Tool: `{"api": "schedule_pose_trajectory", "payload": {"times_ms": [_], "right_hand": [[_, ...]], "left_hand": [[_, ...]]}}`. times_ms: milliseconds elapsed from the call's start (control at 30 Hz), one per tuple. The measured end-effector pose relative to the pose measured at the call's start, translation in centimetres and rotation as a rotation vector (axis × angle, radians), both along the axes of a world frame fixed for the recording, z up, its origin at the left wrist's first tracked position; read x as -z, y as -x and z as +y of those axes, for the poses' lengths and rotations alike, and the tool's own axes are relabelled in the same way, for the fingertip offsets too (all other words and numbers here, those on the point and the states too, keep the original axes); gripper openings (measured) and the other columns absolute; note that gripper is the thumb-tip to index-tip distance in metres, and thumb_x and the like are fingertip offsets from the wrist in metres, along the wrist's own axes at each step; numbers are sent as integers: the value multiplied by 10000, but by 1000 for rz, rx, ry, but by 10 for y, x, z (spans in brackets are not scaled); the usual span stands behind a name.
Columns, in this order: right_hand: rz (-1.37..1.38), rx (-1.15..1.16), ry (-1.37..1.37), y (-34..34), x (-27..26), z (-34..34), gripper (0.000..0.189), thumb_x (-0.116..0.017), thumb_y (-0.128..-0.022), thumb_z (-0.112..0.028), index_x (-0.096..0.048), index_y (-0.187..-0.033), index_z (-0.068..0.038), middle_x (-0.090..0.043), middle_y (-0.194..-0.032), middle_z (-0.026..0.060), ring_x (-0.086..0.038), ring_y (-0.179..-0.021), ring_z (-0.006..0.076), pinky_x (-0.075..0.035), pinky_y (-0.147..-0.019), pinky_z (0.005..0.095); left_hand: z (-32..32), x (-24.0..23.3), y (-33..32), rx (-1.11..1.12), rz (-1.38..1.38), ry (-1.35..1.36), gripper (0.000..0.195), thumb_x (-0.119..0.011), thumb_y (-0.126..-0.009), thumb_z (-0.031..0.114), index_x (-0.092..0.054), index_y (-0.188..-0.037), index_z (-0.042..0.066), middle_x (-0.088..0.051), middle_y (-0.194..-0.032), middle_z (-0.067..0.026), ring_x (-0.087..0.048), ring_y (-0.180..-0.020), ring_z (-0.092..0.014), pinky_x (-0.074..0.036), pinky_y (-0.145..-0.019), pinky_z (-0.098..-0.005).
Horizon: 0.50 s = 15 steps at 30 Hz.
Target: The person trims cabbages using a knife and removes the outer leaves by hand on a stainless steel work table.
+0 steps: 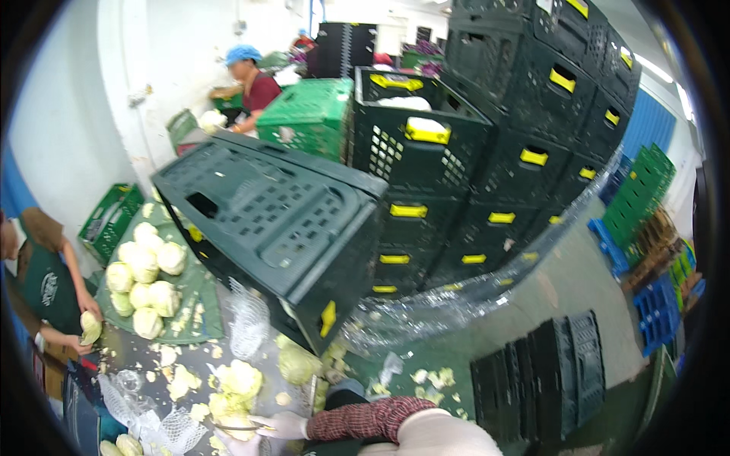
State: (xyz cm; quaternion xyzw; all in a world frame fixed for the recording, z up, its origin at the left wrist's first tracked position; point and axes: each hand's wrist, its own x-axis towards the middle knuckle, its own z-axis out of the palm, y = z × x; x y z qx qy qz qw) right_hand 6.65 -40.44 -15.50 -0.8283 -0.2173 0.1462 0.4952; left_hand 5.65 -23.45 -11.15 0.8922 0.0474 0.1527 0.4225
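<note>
My right hand [282,426], in a pale glove with a checked sleeve behind it, grips a knife [263,426] at the bottom of the view. The thin curved blade reaches left over a cut pale cabbage [244,436]. Below that cabbage my left hand [238,447], gloved too, holds it and is partly cut off by the frame edge. Loose yellow-green cabbage leaves [236,385] lie just beyond, on the dark tabletop [271,393]. A whole green cabbage [297,363] rests farther off, beside a tilted crate.
The tilted dark crate [256,211] looms over the table. Cabbages [145,265] are heaped on green cloth [205,322]. White netting [182,430] lies left. A co-worker [48,285] holds a cabbage piece; another person [251,85] works behind. Stacked crates [536,154] and folded crates [539,376] stand right.
</note>
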Motion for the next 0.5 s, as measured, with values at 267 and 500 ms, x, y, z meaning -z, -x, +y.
{"api": "schedule_pose_trajectory", "payload": {"times_ms": [267, 500], "right_hand": [[-733, -50, -68, -18, 94, 29, 395, -571, -886, -218, -512, -1245, -63, -590, -1034, 166, -560, -976, 285, -463, -828, 385], [-556, 21, 111, -33, 65, 33, 428, -610, -820, -294, -563, -1182, -70, -524, -1212, 215, -480, -1138, 373, -409, -954, 461]], "left_hand": [[0, -20, 15, 6, 52, -106, 1047, -820, -562, 412, -324, -1405, 39, -454, -1321, -208, -443, -1206, -358, -347, -1019, -477], [5, -23, 15, 55, 78, -187, 1013, -797, -585, 434, -336, -1400, 46, -456, -1315, -213, -442, -1198, -368, -353, -1006, -480]]}}
